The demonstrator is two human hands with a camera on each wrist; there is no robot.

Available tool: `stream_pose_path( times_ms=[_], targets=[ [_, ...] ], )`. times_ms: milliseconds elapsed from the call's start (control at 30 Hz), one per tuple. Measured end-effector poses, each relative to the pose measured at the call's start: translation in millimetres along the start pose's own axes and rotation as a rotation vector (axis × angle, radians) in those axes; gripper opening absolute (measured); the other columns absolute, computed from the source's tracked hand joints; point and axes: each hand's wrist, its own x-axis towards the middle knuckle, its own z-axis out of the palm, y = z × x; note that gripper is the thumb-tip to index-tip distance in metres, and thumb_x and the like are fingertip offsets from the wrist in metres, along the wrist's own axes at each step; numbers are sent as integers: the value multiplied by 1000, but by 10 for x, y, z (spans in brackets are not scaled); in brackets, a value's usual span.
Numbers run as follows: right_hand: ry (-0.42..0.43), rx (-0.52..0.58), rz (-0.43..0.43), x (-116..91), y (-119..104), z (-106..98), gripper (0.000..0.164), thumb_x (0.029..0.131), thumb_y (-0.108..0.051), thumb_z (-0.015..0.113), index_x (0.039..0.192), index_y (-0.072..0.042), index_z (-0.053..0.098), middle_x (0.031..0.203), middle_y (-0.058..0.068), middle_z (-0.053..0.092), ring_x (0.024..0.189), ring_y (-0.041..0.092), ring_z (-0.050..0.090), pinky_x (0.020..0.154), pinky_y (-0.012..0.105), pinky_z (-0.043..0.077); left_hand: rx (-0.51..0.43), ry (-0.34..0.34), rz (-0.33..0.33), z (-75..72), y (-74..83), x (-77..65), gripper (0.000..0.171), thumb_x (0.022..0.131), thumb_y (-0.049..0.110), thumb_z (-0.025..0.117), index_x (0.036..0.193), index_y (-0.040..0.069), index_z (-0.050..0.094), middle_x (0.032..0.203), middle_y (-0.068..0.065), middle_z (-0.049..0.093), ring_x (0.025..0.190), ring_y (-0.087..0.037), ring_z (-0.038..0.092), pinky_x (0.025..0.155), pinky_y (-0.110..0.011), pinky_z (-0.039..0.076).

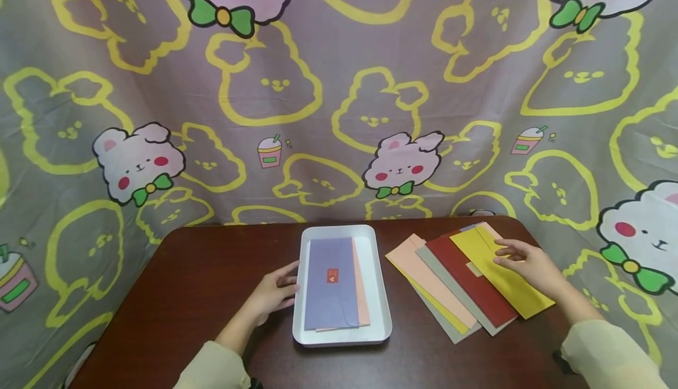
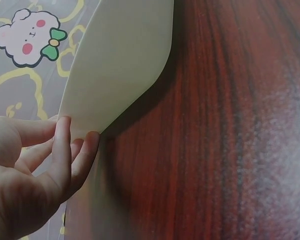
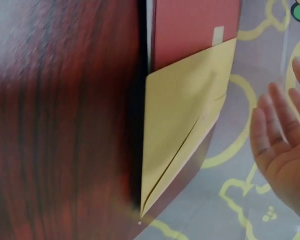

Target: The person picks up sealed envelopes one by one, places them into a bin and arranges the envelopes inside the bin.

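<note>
A white tray (image 1: 375, 301) holds a purple envelope (image 1: 323, 306) with a small red sticker, and a peach envelope (image 1: 362, 289) peeks out beneath it. My left hand (image 1: 271, 296) touches the tray's outer left side, fingers loosely bent against the wall; the left wrist view shows the fingertips at its edge. On the right lies a fanned pile of envelopes, with a yellow envelope (image 1: 519, 292) on top and a dark red envelope (image 1: 461, 274) under it. Over the yellow one hovers my right hand (image 1: 532, 266). Its fingers are relaxed and apart from the paper in the right wrist view.
Under the red envelope, the pile also has grey, peach (image 1: 431, 280) and yellow edges showing. Everything stands on a dark brown wooden table (image 1: 212, 271). A patterned curtain (image 1: 328, 53) with cartoon animals hangs behind the table and at both sides.
</note>
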Motion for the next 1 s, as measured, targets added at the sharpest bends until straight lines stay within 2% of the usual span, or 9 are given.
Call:
stream_pose_path(
  times_ms=[100,367,567,767,1000],
  targets=[
    [-38,-31,14,-13,58,-21,61,98,-27,73,139,12,52,116,27,67,104,44,65,77,44,54,1,3,-2,5,5,-4,58,96,-7,65,151,3,49,122,-21,65,93,-25,67,76,-41,61],
    [-78,-135,92,-28,184,-91,71,97,-36,73,139,16,47,120,37,60,106,52,59,80,54,54,2,3,0,2,18,-5,58,96,-6,65,151,4,50,122,-21,65,93,-25,67,76,-40,60],
    [-102,-186,89,-17,274,-117,73,92,-33,78,133,20,49,119,42,57,108,61,53,83,62,51,9,10,-5,5,25,-1,57,96,-6,65,150,4,51,121,-21,66,93,-25,67,75,-40,61],
    [-116,-234,99,-6,391,-127,79,87,-34,83,130,22,49,116,45,56,107,61,53,84,65,49,4,7,-8,6,31,7,58,96,-6,65,151,4,50,121,-21,65,94,-25,67,76,-40,60],
    [-181,-261,211,-17,428,-128,96,80,-41,87,127,28,40,114,48,51,98,54,54,83,62,50,11,9,-12,6,37,7,58,96,-7,65,151,4,50,122,-22,65,95,-26,67,76,-41,60]
  ],
)
